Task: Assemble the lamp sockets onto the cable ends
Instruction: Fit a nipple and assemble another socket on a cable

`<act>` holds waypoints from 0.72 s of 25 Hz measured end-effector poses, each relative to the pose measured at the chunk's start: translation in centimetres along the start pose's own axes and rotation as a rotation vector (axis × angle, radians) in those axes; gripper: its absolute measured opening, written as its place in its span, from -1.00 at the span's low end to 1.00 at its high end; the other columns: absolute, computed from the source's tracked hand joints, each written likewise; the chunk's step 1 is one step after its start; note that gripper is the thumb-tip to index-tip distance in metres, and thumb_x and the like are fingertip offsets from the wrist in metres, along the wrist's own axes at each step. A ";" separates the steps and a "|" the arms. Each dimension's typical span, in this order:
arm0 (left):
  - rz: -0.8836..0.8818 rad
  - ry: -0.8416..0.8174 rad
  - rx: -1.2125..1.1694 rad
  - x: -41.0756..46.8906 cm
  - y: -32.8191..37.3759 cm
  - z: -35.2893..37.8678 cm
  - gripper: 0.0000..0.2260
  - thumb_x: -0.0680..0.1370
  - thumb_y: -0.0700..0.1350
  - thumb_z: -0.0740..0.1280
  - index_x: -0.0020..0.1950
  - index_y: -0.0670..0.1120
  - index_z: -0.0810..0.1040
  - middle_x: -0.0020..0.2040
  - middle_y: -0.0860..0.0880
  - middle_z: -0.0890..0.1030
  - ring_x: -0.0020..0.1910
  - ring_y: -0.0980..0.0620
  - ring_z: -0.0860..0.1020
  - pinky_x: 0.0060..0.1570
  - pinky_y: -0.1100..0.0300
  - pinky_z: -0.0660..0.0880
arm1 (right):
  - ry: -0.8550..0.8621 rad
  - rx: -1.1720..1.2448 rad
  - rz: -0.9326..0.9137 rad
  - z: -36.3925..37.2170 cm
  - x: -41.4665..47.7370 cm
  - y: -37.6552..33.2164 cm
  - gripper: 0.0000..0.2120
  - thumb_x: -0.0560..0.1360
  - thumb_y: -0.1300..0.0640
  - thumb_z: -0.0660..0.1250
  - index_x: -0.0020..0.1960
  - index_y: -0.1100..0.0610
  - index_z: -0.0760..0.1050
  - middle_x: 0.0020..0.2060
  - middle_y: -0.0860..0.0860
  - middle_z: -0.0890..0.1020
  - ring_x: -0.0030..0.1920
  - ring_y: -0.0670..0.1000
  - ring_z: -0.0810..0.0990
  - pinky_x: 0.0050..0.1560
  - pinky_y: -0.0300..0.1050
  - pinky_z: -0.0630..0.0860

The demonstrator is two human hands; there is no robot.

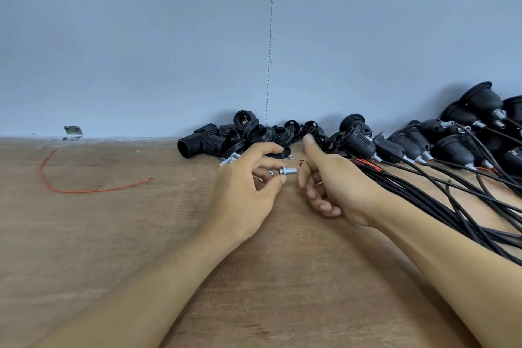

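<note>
My left hand [248,189] pinches a small silver threaded nipple [288,170] between thumb and fingertips, just above the wooden table [141,234]. My right hand [336,186] is close on its right, fingers curled round a cable end whose bare copper strands [301,162] poke out toward the nipple; the thumb sticks up. The bundle of black cables [452,206] runs off right from that hand. Loose black socket parts [226,135] are piled at the wall behind my hands.
Assembled black sockets on cables [452,144] lie at the back right. More silver nipples [230,157] sit behind my left hand. A loose red wire [84,191] curves on the left, near a metal bracket [74,130] at the wall.
</note>
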State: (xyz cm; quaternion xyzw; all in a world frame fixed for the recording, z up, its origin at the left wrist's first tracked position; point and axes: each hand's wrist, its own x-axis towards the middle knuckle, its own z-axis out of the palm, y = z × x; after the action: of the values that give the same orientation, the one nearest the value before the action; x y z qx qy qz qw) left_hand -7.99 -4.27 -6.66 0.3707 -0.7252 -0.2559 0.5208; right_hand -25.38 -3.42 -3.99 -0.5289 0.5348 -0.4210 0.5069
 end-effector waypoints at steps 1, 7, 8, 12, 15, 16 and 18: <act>0.000 0.005 0.000 0.0 -0.1 0.0 -0.57 0.49 -0.27 0.50 0.11 0.25 0.55 -0.06 0.29 0.69 -0.13 0.19 0.64 -0.14 0.40 0.50 | 0.025 0.009 0.001 0.0 0.0 -0.1 -0.40 0.58 -0.35 0.12 -0.32 0.12 0.50 -0.50 0.06 0.45 -0.63 -0.02 0.32 -0.61 -0.33 0.19; -0.010 0.035 0.004 0.2 -0.4 0.0 -0.60 0.49 -0.27 0.50 0.13 0.19 0.56 -0.06 0.28 0.70 -0.13 0.21 0.65 -0.15 0.42 0.50 | -0.053 -0.065 -0.155 -0.3 -0.2 0.1 -0.82 0.55 0.12 0.42 0.04 0.23 0.55 -0.25 0.08 0.63 -0.52 -0.01 0.46 -0.58 -0.22 0.36; -0.004 0.032 0.008 0.2 -0.5 0.0 -0.61 0.49 -0.27 0.50 0.14 0.17 0.57 -0.06 0.28 0.70 -0.13 0.21 0.65 -0.15 0.42 0.51 | -0.066 -0.065 -0.158 -0.4 -0.2 0.1 -0.82 0.56 0.13 0.40 0.06 0.24 0.56 -0.23 0.07 0.65 -0.51 -0.01 0.47 -0.57 -0.22 0.37; -0.017 0.059 0.021 0.1 -0.7 0.1 -0.61 0.50 -0.25 0.50 0.25 0.10 0.59 0.00 0.22 0.70 -0.20 0.26 0.65 -0.19 0.48 0.46 | 0.120 -0.121 -0.223 -0.3 0.2 0.1 -0.73 0.63 -0.02 0.29 -0.10 0.16 0.56 -0.30 0.02 0.61 -0.54 -0.06 0.41 -0.59 -0.24 0.30; -0.071 0.049 0.042 0.1 -0.8 0.0 -0.68 0.51 -0.23 0.49 0.14 0.15 0.63 -0.16 0.18 0.69 -0.36 0.20 0.58 -0.30 0.45 0.43 | 0.444 -0.068 -0.292 -0.9 0.7 0.1 -0.74 0.66 -0.03 0.22 -0.05 0.13 0.53 -0.27 -0.02 0.69 -0.54 -0.05 0.42 -0.58 -0.24 0.31; -0.079 0.024 0.055 0.1 -0.8 0.0 -0.71 0.51 -0.23 0.48 0.10 0.14 0.64 -0.14 0.20 0.68 -0.34 0.16 0.58 -0.31 0.43 0.44 | 0.513 -0.079 -0.301 -1.1 0.8 0.1 -0.75 0.66 -0.04 0.21 -0.03 0.12 0.51 -0.24 -0.04 0.71 -0.54 -0.05 0.44 -0.57 -0.25 0.33; -0.080 -0.044 0.108 0.1 -0.9 0.0 -0.76 0.52 -0.23 0.46 0.05 0.12 0.65 -0.09 0.28 0.66 -0.29 0.15 0.60 -0.28 0.44 0.44 | 0.591 -0.210 -0.311 -1.5 0.8 0.4 -0.77 0.66 -0.03 0.20 -0.05 0.08 0.51 -0.22 -0.07 0.71 -0.54 -0.08 0.49 -0.53 -0.33 0.37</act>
State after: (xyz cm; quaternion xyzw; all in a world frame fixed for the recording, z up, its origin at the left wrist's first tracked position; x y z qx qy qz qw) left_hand -7.76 -4.86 -7.29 0.4214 -0.7337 -0.2450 0.4734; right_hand -26.83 -4.27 -4.24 -0.5087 0.6119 -0.5707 0.2030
